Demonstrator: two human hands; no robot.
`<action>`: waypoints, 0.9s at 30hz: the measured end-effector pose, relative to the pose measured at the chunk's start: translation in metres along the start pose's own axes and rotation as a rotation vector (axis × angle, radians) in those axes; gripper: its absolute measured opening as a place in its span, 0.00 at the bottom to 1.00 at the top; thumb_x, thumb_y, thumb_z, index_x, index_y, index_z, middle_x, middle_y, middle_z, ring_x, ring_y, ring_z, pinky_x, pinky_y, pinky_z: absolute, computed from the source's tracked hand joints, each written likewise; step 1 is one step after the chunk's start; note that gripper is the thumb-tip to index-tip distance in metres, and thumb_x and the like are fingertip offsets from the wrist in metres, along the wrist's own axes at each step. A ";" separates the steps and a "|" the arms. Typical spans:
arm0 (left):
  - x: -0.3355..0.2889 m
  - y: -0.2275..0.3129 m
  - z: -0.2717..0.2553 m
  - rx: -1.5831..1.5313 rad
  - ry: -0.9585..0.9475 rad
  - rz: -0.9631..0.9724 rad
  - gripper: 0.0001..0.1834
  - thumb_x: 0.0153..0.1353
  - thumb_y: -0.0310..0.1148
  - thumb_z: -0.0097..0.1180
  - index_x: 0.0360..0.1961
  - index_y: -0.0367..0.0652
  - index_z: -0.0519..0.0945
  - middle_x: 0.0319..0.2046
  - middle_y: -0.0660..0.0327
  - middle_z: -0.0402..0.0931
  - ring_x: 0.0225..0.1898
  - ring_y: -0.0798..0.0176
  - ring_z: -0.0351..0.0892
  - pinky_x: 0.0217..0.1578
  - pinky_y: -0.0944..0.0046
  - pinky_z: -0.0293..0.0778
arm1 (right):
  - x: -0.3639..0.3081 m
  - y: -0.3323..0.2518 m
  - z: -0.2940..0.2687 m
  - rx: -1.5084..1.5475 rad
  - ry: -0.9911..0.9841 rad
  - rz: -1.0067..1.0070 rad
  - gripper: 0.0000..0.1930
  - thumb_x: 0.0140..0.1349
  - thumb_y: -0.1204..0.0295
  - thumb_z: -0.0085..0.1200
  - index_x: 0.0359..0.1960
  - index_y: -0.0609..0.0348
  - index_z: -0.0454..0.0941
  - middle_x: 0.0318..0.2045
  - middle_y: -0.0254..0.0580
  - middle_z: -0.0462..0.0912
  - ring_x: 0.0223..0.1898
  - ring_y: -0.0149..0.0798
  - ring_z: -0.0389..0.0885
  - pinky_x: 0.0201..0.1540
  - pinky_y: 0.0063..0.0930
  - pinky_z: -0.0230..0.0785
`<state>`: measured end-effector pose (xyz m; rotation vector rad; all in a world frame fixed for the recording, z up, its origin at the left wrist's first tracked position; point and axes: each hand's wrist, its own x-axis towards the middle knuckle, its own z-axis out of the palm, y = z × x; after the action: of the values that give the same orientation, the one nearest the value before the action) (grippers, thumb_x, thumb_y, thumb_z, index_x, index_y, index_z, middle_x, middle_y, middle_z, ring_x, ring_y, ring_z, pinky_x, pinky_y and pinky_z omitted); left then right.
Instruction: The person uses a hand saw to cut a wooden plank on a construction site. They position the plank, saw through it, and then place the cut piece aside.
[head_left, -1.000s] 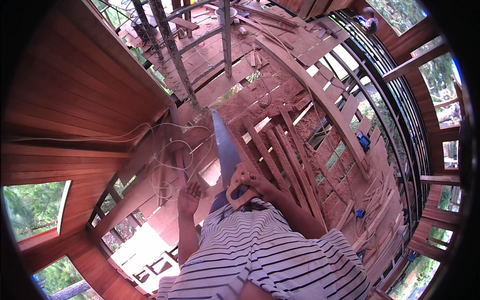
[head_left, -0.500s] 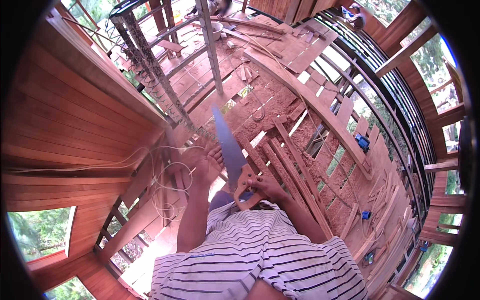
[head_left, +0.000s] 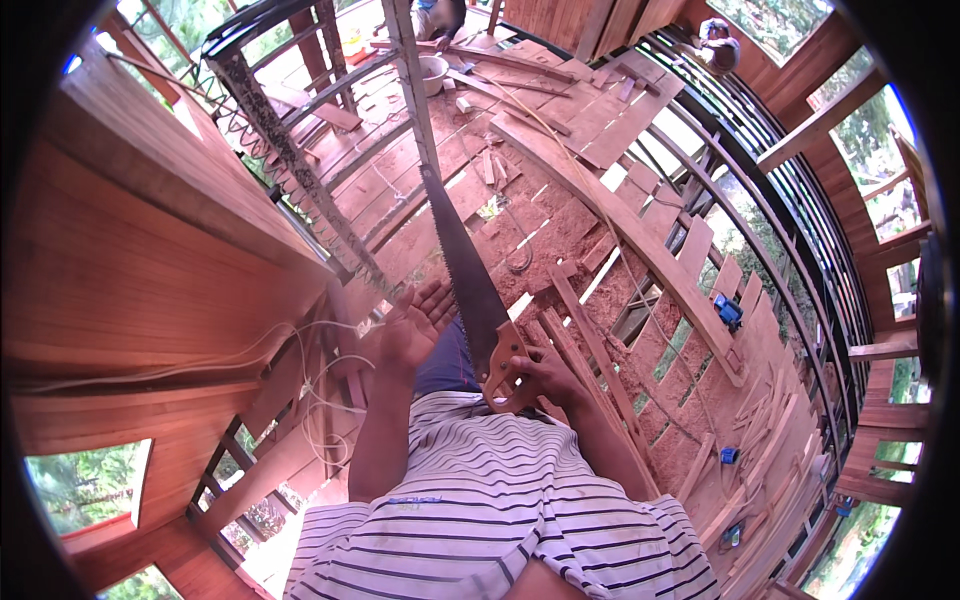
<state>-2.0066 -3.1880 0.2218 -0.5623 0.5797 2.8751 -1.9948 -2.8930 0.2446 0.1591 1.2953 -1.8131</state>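
Note:
A handsaw (head_left: 466,262) with a dark, toothed blade and a wooden handle (head_left: 503,362) is held up in front of my body. My right hand (head_left: 546,376) is closed around that handle. The blade points away from me, its tip overlapping a metal ladder frame in the view. On the toothed side, my left hand (head_left: 415,322) lies palm up with its fingers spread. Its fingertips are close to the blade; whether they touch it I cannot tell. Nothing is in that palm.
Left stands a wood-panelled wall (head_left: 170,270) with a looped pale cord (head_left: 325,395). A metal ladder frame (head_left: 405,90) rises ahead. Long timbers (head_left: 590,340) lie right, over sawdust and gapped floorboards. Blue power tools (head_left: 728,312) rest farther right. Two people (head_left: 718,48) are at the far side.
The saw blade has turned to show its length more sharply and reaches farther ahead. My left hand has opened out more, palm up. The view has shifted slightly.

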 end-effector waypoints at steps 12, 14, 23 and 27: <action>0.237 0.171 -0.059 -0.111 0.130 0.026 0.27 0.76 0.52 0.45 0.62 0.41 0.76 0.59 0.54 0.80 0.58 0.53 0.79 0.60 0.48 0.74 | 0.214 -0.089 -0.089 0.150 0.636 0.063 0.16 0.66 0.65 0.66 0.48 0.65 0.84 0.35 0.38 0.86 0.33 0.31 0.86 0.34 0.26 0.78; 0.273 0.204 -0.041 -0.055 0.083 0.011 0.27 0.76 0.51 0.45 0.63 0.41 0.76 0.59 0.54 0.79 0.58 0.53 0.78 0.61 0.49 0.73 | 0.237 -0.132 -0.083 -0.007 0.681 0.045 0.17 0.67 0.64 0.66 0.49 0.66 0.84 0.37 0.37 0.86 0.34 0.30 0.85 0.36 0.26 0.78; 0.388 0.242 0.088 0.400 -0.332 -0.178 0.27 0.78 0.47 0.45 0.65 0.37 0.73 0.61 0.48 0.77 0.62 0.50 0.77 0.63 0.50 0.72 | 0.289 -0.279 0.035 -0.667 0.960 -0.400 0.17 0.66 0.62 0.64 0.45 0.65 0.84 0.30 0.42 0.87 0.29 0.31 0.83 0.34 0.30 0.76; 0.404 0.215 0.145 0.708 -0.480 -0.283 0.31 0.78 0.49 0.43 0.69 0.33 0.68 0.66 0.46 0.72 0.66 0.51 0.73 0.66 0.50 0.69 | 0.308 -0.290 0.025 -0.697 0.929 -0.461 0.19 0.64 0.64 0.65 0.51 0.65 0.82 0.34 0.47 0.88 0.34 0.37 0.86 0.38 0.32 0.77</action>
<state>-2.4724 -3.2959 0.2616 0.1419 1.2128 2.1943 -2.3778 -3.0687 0.2901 0.3585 2.7310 -1.5417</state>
